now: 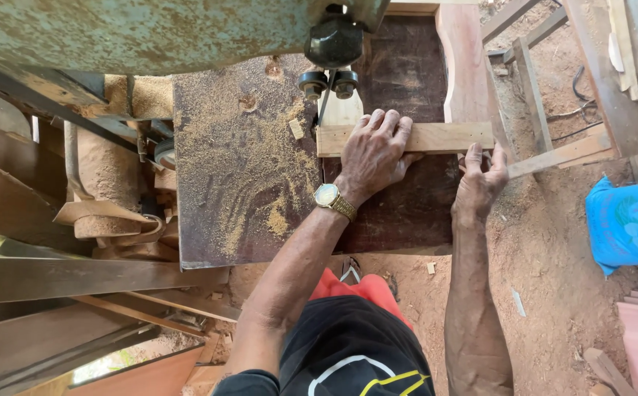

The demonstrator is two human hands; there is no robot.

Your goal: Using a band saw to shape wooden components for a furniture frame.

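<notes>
A short pale wooden board lies crosswise on the dark metal saw table, its left end next to the band-saw blade and guide rollers. My left hand, with a gold wristwatch, presses flat on top of the board near its left end. At the board's right end my right hand grips the edge from the near side, thumb up against the wood. A pale wood piece sits behind the blade.
Sawdust covers the left half of the table. A long reddish plank runs along the table's right side. Planks and offcuts pile at left; wooden frames and a blue floral bag lie on the dirt floor at right.
</notes>
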